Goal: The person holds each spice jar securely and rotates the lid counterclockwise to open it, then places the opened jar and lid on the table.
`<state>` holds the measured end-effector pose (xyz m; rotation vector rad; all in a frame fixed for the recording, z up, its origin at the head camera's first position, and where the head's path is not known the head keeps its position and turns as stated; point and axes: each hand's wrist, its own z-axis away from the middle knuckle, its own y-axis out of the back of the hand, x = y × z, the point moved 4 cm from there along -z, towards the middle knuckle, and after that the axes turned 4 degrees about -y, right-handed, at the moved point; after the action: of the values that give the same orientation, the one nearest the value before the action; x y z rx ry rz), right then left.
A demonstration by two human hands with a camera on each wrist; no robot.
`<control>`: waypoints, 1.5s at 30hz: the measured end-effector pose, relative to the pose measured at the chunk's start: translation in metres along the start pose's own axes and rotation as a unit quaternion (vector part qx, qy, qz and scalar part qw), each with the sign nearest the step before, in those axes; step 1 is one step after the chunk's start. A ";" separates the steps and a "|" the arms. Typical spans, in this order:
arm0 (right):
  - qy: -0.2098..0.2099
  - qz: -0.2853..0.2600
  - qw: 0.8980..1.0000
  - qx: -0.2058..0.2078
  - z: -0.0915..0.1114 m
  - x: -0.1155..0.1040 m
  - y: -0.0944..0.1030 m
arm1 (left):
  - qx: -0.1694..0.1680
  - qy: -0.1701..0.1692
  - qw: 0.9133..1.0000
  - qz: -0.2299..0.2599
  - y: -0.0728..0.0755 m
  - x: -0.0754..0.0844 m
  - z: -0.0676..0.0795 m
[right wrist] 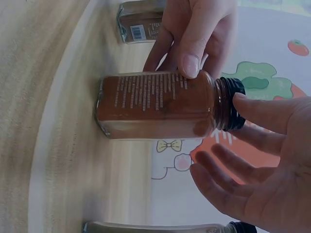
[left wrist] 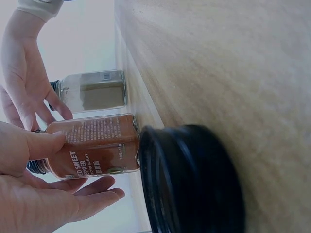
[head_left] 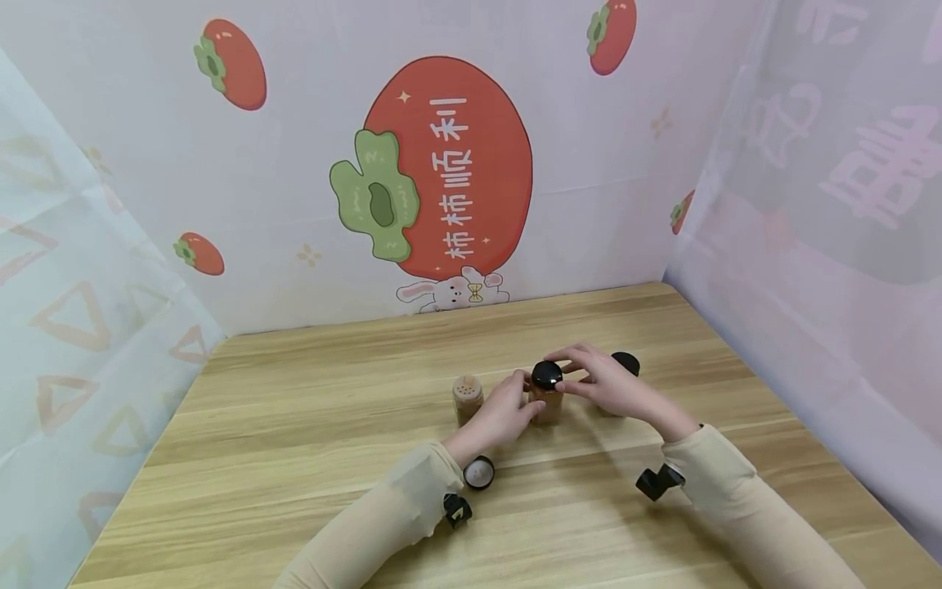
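Upright glass jar (right wrist: 150,107) of red-brown powder on the wooden table (head_left: 294,409), between a shaker-topped jar (head_left: 467,397) with brown contents and a black-lidded jar (left wrist: 102,94) partly filled with dull powder. Left hand (head_left: 504,415) holds the glass jar's body between thumb and fingers; right hand (head_left: 607,384) pinches its black cap (head_left: 547,375). A loose cap (head_left: 479,473) lies near the left wrist.

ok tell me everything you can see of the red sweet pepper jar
The red sweet pepper jar is squarish and clear, apparently glass, with reddish-brown powder inside and white printing on two faces. A round, glossy black cap sits on its threaded neck. It stands upright on the wood-grain table. The left hand holds its body; the right hand pinches the cap.
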<state>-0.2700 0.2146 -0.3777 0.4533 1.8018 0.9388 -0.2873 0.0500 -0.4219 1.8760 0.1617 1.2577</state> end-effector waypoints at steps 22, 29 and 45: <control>-0.067 -0.018 0.990 0.126 0.007 -0.001 -0.015 | 0.002 0.001 1.000 -0.002 -0.001 -0.002 -0.001; -0.061 -0.021 0.990 0.125 0.007 -0.002 -0.017 | 0.000 0.005 1.000 -0.003 -0.001 -0.002 -0.001; -0.030 -0.029 0.999 0.028 -0.001 0.001 -0.003 | -0.001 0.008 1.000 -0.006 -0.001 -0.002 -0.001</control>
<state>-0.2714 0.2135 -0.3804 0.4564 1.7809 0.8290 -0.2887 0.0503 -0.4241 1.8604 0.1788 1.2657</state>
